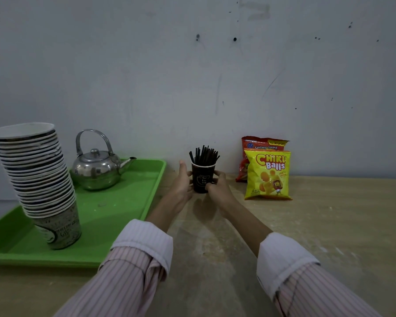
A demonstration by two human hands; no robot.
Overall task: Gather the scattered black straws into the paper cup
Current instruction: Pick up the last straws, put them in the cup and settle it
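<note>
Paper cup (pixel 201 178) between both hands' grip.

A pale grey wall (pixel 192 76), scuffed and dotted with small dark marks and holes, rises directly behind a light wood-grain table (pixel 341 225) under dim, even indoor light.

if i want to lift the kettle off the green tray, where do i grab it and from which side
Take the kettle by its arched handle, coming down from above. The handle stands upright over the lid, with open space under the arch for fingers. The spout points right and the stack of paper cups crowds its left, so a top approach looks clearest. The rounded, shiny body would probably be slippery.
</note>
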